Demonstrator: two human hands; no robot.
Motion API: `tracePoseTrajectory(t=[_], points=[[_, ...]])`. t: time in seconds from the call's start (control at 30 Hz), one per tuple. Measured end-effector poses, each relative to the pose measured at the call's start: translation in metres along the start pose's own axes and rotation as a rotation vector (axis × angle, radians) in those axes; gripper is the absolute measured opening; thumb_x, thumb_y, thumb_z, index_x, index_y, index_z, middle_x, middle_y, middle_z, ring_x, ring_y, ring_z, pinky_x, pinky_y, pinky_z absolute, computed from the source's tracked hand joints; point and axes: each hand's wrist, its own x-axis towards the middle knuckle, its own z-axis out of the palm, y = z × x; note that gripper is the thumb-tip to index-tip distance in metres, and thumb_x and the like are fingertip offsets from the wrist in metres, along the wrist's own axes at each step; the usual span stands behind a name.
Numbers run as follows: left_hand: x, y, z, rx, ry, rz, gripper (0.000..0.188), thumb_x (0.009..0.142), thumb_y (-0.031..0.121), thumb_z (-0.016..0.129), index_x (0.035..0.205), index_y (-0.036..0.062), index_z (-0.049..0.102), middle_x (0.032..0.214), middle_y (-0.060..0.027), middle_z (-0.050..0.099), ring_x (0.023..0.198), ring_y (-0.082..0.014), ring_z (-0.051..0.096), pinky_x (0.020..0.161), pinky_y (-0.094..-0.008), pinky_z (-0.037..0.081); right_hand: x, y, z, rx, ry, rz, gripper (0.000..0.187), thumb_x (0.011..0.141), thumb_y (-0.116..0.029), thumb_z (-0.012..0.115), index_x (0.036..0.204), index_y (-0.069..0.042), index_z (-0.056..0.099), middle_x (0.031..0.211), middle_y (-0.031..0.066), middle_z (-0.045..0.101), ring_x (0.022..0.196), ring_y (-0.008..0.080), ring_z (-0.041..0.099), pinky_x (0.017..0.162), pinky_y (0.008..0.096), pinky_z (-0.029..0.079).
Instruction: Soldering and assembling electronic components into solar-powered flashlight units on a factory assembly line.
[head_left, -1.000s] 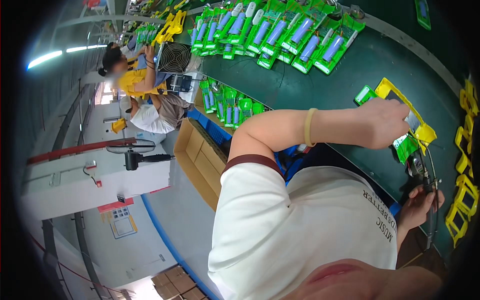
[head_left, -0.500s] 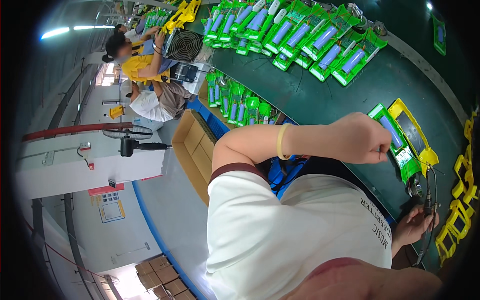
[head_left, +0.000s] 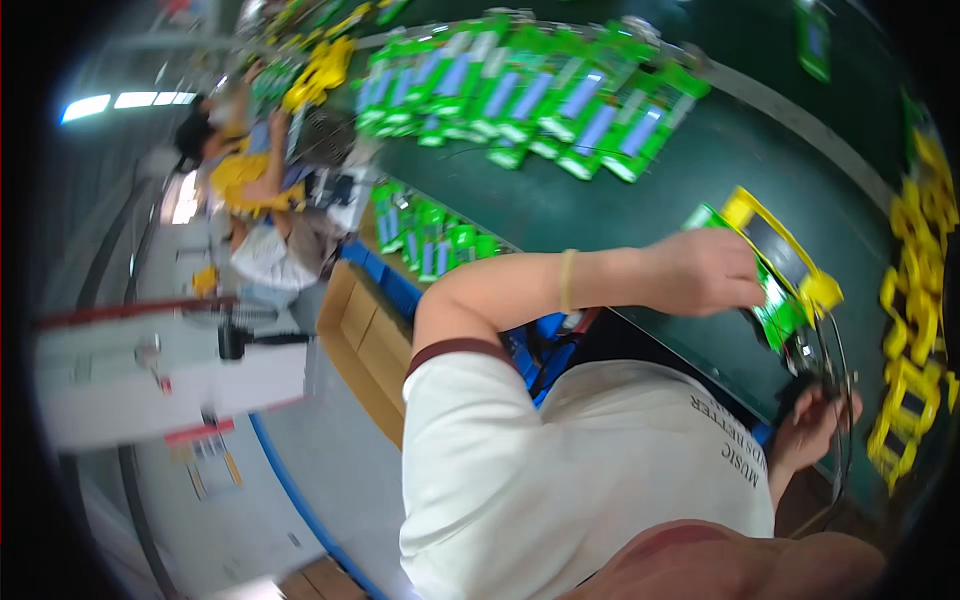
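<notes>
My left hand (head_left: 700, 270), a yellow band on its wrist, reaches out over the dark green table (head_left: 600, 205). Its fingers are closed on the edge of a green package (head_left: 775, 305). A yellow plastic frame (head_left: 785, 250) lies on top of that package. My right hand (head_left: 815, 420) sits lower, near the table's edge, closed on a dark piece with a thin black cable (head_left: 845, 390) looping up from it. My white T-shirt fills the lower middle and hides the table's near edge.
Rows of green packages (head_left: 540, 95) lie across the far table, and several more (head_left: 430, 240) sit by its near edge. Yellow frames (head_left: 915, 330) are piled at the right. A cardboard box (head_left: 365, 340) stands on the floor. Another person (head_left: 240, 170) sits at the left.
My left hand slid from on top of the yellow frame back to the green package's edge. My right hand stayed low at the cable. The view swung and is now blurred.
</notes>
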Motion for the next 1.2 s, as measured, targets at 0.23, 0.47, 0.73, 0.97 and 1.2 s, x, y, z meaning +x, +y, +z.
tracePoseTrajectory(t=[0.23,0.47,0.73,0.97,1.2], points=[[0.016,-0.003,0.000,0.150,-0.125,-0.075,0.017,0.062,0.007,0.068,0.079,0.0080,0.066,0.076,-0.0035,0.056,0.070,-0.0193,0.058,0.057,-0.0282,0.047,0.009,-0.016,0.027,0.030,-0.135,0.068,0.031,0.082,-0.024,0.058,0.093,-0.006,0.036,0.063,0.0090,0.053,0.048,0.0124,0.051,0.041,0.0181,0.035],[0.025,-0.008,0.000,0.251,-0.216,0.115,0.022,0.061,0.007,0.063,0.084,0.0078,0.063,0.076,-0.0041,0.052,0.070,-0.0166,0.056,0.054,-0.0261,0.047,0.009,-0.012,0.024,0.081,-0.176,-0.001,0.030,0.081,-0.017,0.059,0.090,-0.003,0.035,0.072,0.0093,0.049,0.050,0.0117,0.048,0.045,0.0230,0.041],[0.028,-0.004,-0.001,0.263,-0.270,0.175,0.021,0.062,0.008,0.063,0.083,0.0075,0.062,0.077,-0.0038,0.051,0.070,-0.0160,0.056,0.053,-0.0255,0.047,0.006,-0.010,0.020,0.007,-0.327,-0.065,0.026,0.079,-0.009,0.058,0.087,-0.003,0.034,0.074,0.0100,0.049,0.053,0.0103,0.048,0.047,0.0224,0.042],[0.030,-0.001,-0.002,0.292,-0.278,0.166,0.022,0.061,0.007,0.063,0.083,0.0080,0.061,0.076,-0.0033,0.050,0.070,-0.0156,0.056,0.052,-0.0251,0.047,0.007,-0.013,0.027,-0.087,-0.331,-0.040,0.024,0.079,-0.008,0.058,0.086,-0.003,0.035,0.071,0.0082,0.050,0.055,0.0089,0.050,0.050,0.0217,0.042],[0.030,-0.002,-0.001,0.304,-0.284,0.170,0.021,0.061,0.007,0.063,0.082,0.0087,0.061,0.075,-0.0028,0.050,0.070,-0.0155,0.056,0.053,-0.0250,0.047,0.006,-0.013,0.024,0.050,-0.284,0.026,0.025,0.080,-0.010,0.058,0.089,-0.003,0.035,0.074,0.0086,0.050,0.054,0.0107,0.050,0.049,0.0225,0.042]])
